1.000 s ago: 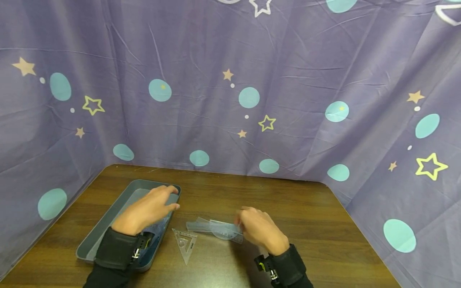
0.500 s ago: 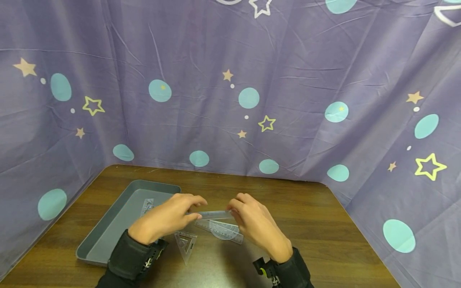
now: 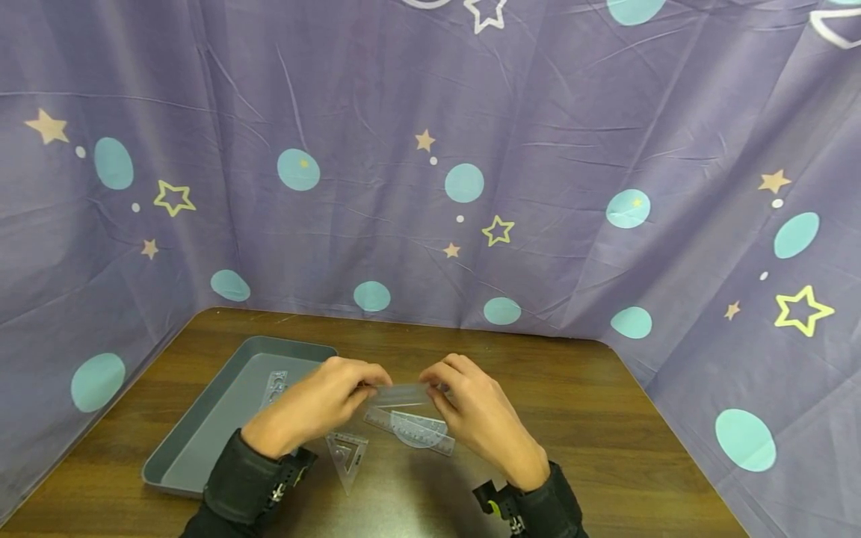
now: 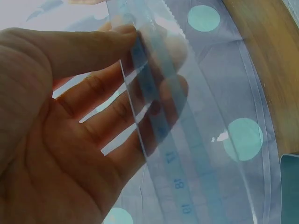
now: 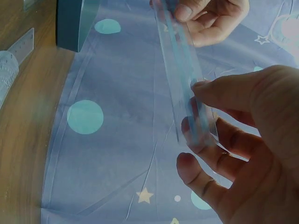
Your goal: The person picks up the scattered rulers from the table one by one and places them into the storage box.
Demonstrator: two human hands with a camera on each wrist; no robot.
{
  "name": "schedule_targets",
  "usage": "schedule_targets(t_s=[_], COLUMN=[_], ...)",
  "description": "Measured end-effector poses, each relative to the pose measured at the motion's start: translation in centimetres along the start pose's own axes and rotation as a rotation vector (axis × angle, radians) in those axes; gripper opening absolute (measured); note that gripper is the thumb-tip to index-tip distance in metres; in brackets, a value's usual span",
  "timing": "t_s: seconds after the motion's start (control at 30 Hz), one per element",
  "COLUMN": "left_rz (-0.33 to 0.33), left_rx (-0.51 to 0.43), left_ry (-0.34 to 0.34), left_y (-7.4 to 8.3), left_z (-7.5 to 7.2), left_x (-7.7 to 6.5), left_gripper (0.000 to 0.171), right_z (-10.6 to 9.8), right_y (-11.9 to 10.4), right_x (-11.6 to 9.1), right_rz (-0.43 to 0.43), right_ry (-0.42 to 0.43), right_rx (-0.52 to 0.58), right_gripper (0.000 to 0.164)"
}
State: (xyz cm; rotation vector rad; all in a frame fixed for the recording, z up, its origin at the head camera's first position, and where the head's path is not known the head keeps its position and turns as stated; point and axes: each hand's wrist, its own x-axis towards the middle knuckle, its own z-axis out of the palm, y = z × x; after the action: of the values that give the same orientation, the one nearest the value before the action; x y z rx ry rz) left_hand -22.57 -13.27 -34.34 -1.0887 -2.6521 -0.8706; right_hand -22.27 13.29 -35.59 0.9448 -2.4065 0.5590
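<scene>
A clear plastic sleeve [image 3: 403,394] with blue bands and printed numbers stretches between both hands, above the table. My left hand [image 3: 319,400] pinches its left end between thumb and fingers; in the left wrist view the fingers show through the plastic, which has a jagged edge. The right hand [image 3: 477,415] pinches the other end, with the thumb on the near face. Whether anything lies inside the sleeve I cannot tell. Below it on the table are a clear ruler [image 3: 442,444] and a protractor [image 3: 418,430], overlapping. A clear set square [image 3: 348,472] lies to their left.
On the left stands a grey tray [image 3: 202,448], partly covered by the left forearm. In it lies a clear strip with cut-outs [image 3: 274,385]. A purple patterned cloth [image 3: 377,224] hangs behind the brown table [image 3: 572,418].
The right hand has lifted the sleeve off the ruler and protractor. My left hand has moved right from over the tray and taken its left end.
</scene>
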Motion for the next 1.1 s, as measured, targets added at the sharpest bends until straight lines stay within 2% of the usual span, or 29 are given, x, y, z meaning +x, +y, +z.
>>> schedule_targets(t_s=[0.23, 0.47, 0.57, 0.7, 0.9, 1.0, 1.1], left_rz=[-0.043, -0.2, -0.248, -0.326, -0.456, -0.485, -0.525], left_rx=[0.066, 0.027, 0.036, 0.043, 0.049, 0.058, 0.029], left_ry=[0.075, 0.12, 0.137, 0.126, 0.06, 0.047, 0.015], left_y=[-0.8, -2.0, -2.6, -3.6, -5.0, -5.4, -5.5], left_z=[-0.8, -2.2, -2.8, -3.6, -4.4, -4.6, -4.8], left_x=[-0.4, -1.3, -1.9, -2.7, -3.7, -4.0, -4.2], left_gripper=[0.021, 0.013, 0.01, 0.009, 0.011, 0.013, 0.017], right_z=[-0.7, -1.0, -1.0, -0.9, -0.7, -0.6, -0.5], right_y=[0.7, 1.3, 1.4, 1.5, 1.7, 1.7, 1.8], right_x=[0.0, 0.0, -0.1, -0.1, -0.2, -0.2, -0.3], right_rz=[0.059, 0.109, 0.112, 0.108, 0.118, 0.124, 0.127], right_ry=[0.025, 0.019, 0.012, 0.009, -0.014, -0.03, -0.037], right_rx=[-0.034, -0.027, -0.028, -0.031, -0.029, -0.024, -0.018], right_gripper=[0.024, 0.02, 0.018, 0.016, 0.015, 0.014, 0.014])
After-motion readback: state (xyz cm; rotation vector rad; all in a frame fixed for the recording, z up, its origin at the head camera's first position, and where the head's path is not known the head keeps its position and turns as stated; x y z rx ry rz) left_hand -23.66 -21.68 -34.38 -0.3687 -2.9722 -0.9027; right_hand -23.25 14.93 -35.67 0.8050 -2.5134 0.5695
